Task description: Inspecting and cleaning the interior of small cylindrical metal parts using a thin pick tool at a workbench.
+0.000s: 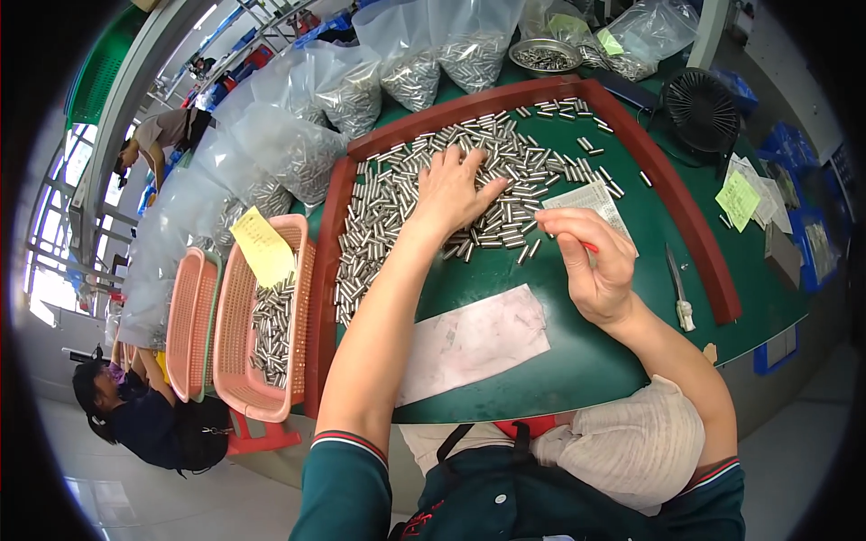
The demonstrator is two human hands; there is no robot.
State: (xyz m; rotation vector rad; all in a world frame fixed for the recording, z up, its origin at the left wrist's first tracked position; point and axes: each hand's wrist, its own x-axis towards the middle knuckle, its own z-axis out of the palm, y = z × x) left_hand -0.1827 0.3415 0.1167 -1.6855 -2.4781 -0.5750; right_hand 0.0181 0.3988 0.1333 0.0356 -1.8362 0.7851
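Many short shiny metal pins [388, 194] are spread in a loose layer on the green table. My left hand [451, 191] lies over them with its fingers spread, fingertips touching the pins. To the right, my right hand [595, 266] is closed in a pinch above the table. A bit of a thin red object [590, 246] shows between its thumb and palm; the rest is hidden by the fingers. Just behind that hand lies a printed paper sheet [600, 206]. A stained, pale cloth-like sheet [478, 341] lies flat in front of me.
A dark red raised border [681, 176] frames the work area. Pink baskets [236, 352], one with pins, stand left. Clear bags of pins [410, 77] line the back. Right are a knife-like tool [677, 284], a black fan [699, 113] and papers. Other people are at left.
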